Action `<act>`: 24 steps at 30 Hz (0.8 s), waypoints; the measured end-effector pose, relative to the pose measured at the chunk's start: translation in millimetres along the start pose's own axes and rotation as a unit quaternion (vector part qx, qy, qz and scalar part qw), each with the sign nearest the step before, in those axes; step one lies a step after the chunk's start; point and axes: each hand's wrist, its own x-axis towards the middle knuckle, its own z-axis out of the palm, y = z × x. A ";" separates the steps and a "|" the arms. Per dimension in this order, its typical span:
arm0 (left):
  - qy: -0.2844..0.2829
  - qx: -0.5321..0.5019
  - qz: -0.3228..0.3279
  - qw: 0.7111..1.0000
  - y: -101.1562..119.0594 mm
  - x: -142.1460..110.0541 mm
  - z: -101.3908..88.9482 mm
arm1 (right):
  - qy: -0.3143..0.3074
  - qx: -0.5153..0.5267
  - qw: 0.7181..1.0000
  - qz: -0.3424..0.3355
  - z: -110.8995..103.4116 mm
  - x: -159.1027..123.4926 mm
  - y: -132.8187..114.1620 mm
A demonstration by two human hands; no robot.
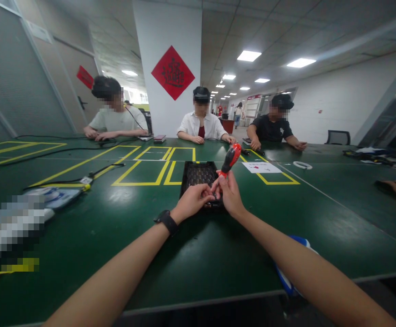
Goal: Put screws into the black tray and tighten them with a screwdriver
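Note:
A black open case [199,171] with a ribbed or patterned inside lies on the green table before me. My right hand [231,194] is closed around a screwdriver [232,159] with a red and black handle, which tilts up and to the right over the case's right side. Its tip is hidden behind my fingers. My left hand [195,200], with a black band on the wrist, is closed in a pinch over the near part of the case, its fingertips close to those of my right hand. What it pinches, if anything, is too small to make out.
Yellow tape outlines mark the green table [122,254]. Left are a cable [98,170] and a blue-white packet [56,196]. A paper sheet [262,167] and white ring [302,165] lie right. A blue-white item [286,277] sits under my right forearm. Three people sit opposite.

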 end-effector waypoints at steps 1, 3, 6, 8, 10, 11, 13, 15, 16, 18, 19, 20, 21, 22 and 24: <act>0.001 0.009 0.008 1.000 -0.2 0.0 -0.6 | -0.002 -0.001 1.000 -0.001 -0.2 -0.3 0.1; 0.002 0.019 0.025 0.999 0.2 -0.2 -1.6 | -0.006 -0.001 1.000 -0.004 -1.1 -0.6 1.3; 0.000 0.013 0.042 0.999 2.4 -0.6 -1.7 | -0.003 -0.004 1.000 -0.007 -2.8 0.0 4.5; -0.002 -0.003 0.035 0.999 3.8 -0.6 -0.7 | 0.007 -0.006 1.000 -0.005 -3.3 0.4 6.2; 0.001 -0.017 0.017 1.000 4.0 -0.4 0.4 | 0.014 -0.005 1.000 -0.004 -3.3 0.4 6.6; 0.001 -0.022 0.007 1.000 3.6 -0.2 0.8 | 0.014 -0.004 1.000 -0.004 -3.0 0.1 6.3; -0.004 -0.032 -0.006 0.999 2.5 0.0 0.8 | 0.008 -0.005 1.000 -0.005 -2.4 -0.7 5.1; -0.016 -0.040 -0.006 0.999 1.9 -0.1 -0.3 | 0.002 -0.004 1.000 -0.004 -2.1 -1.4 3.8; -0.021 -0.045 -0.003 0.999 2.1 -0.3 -1.1 | 0.000 -0.002 1.000 -0.004 -2.0 -1.6 3.4; -0.028 -0.052 0.007 0.998 3.3 -0.7 -2.7 | -0.004 0.005 1.000 -0.005 -2.3 -1.5 3.1; -0.029 -0.057 0.012 0.998 4.0 -0.9 -3.1 | -0.003 0.008 1.000 -0.006 -2.4 -1.3 3.1; -0.028 -0.063 0.015 0.998 4.7 -0.9 -3.3 | -0.002 0.010 1.000 -0.006 -2.5 -1.1 3.1; -0.024 -0.068 0.016 0.997 5.0 -0.8 -3.0 | 0.001 0.011 1.000 -0.007 -2.5 -0.9 3.0; -0.017 -0.073 0.014 0.997 4.9 -0.6 -2.5 | 0.005 0.010 1.000 -0.007 -2.4 -0.8 2.8; -0.005 -0.072 0.001 0.997 3.5 0.0 -0.8 | 0.012 0.003 1.000 -0.006 -1.8 -0.8 2.2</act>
